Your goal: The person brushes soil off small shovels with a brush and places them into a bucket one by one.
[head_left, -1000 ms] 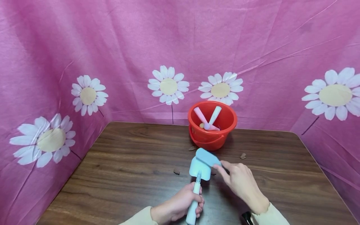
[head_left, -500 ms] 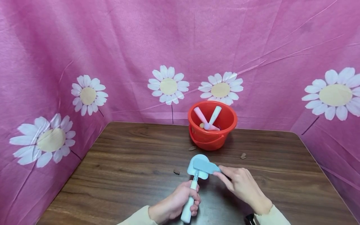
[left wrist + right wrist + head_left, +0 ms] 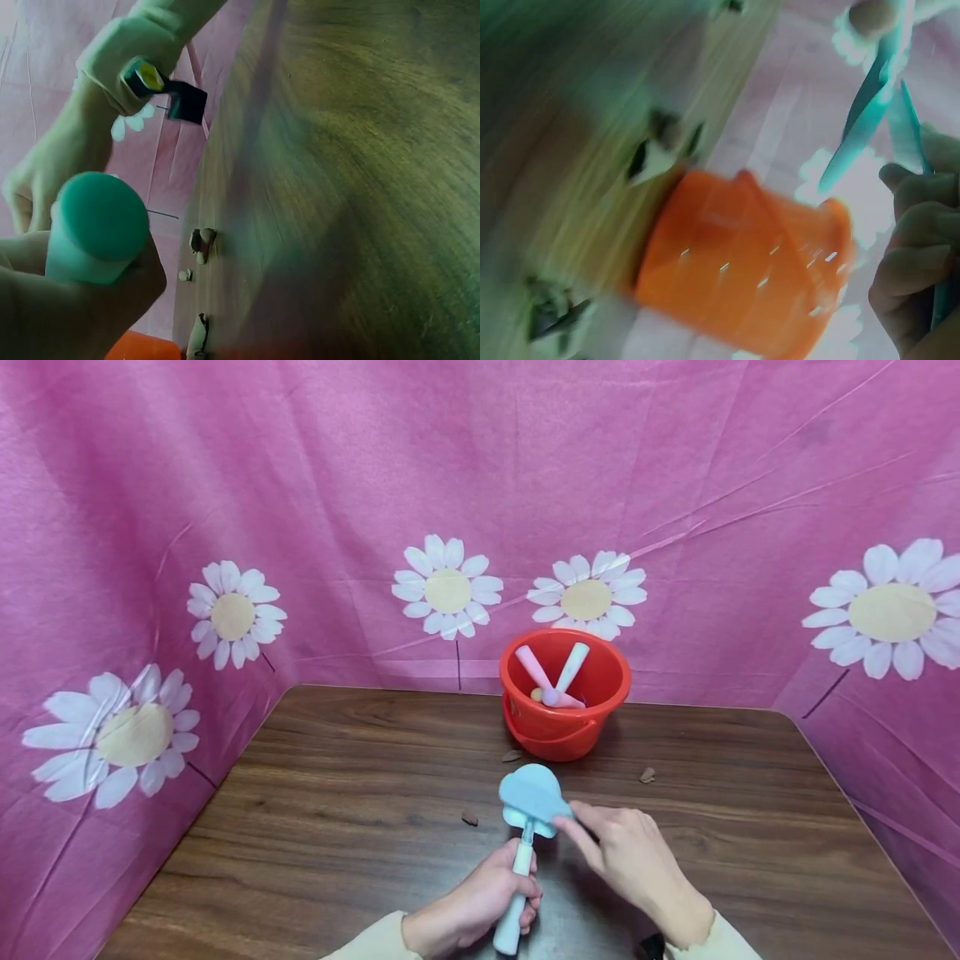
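Note:
In the head view my left hand (image 3: pixel 480 893) grips the pale handle of a light-blue toy shovel (image 3: pixel 540 777), its blade pointing away from me above the table. The rounded end of that handle (image 3: pixel 103 216) fills part of the left wrist view. My right hand (image 3: pixel 637 860) pinches a flat, blade-like blue piece (image 3: pixel 531 798) between thumb and fingers. It lies across the shovel blade in the head view; whether they touch, I cannot tell. The right wrist view shows the blue piece (image 3: pixel 906 131) edge-on, beside the shovel blade (image 3: pixel 862 127). Its exact kind is unclear.
Behind the hands, a red bucket (image 3: pixel 562 733) holds a pink-handled tool (image 3: pixel 532 665) and a pale-handled one (image 3: pixel 573 667). Small brown bits (image 3: pixel 469 818) are scattered on the wooden table (image 3: pixel 360 777). A pink flowered cloth (image 3: pixel 337 485) hangs around the table's back and sides.
The shovel dipped toward me and left, then came slightly back. The blue piece moved down and left over the shovel blade. Bucket and brown bits stayed put.

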A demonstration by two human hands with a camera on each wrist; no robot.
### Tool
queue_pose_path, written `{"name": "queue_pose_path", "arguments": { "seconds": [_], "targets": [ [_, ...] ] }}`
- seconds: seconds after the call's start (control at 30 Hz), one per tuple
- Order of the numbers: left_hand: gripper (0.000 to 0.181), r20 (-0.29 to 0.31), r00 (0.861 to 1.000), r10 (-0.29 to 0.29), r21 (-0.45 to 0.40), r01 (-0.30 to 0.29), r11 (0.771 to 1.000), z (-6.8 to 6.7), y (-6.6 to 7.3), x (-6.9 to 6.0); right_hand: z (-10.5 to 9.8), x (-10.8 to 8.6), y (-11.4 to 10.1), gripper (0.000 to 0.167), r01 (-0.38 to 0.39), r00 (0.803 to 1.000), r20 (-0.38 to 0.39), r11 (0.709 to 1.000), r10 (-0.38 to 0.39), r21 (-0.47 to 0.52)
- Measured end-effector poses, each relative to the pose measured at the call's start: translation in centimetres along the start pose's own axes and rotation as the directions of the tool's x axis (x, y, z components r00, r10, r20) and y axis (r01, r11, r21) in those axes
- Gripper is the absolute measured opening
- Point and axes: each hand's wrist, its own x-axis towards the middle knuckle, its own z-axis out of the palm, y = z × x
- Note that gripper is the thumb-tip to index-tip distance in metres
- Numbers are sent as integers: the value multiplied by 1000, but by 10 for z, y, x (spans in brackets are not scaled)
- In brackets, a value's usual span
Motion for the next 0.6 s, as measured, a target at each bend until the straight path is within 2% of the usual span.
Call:
{"name": "queue_pose_path", "arguments": {
  "seconds": [0.13,0.27,0.43,0.6],
  "targets": [
    [20,-15,1000,15,13,-15,1000,0,-1,1,-2,2,-16,25,94,994,55,996,-93,-9],
    [20,-23,1000,18,14,-17,1000,0,-1,1,-4,3,-20,27,87,995,58,996,-86,-30],
    [21,-17,1000,19,14,-19,1000,0,-3,1,-4,6,-11,26,-32,999,29,999,33,-44],
    [22,-9,1000,12,41,-12,999,1,-6,-3,-6,8,7,22,-190,980,31,976,194,-105]
  ]
}}
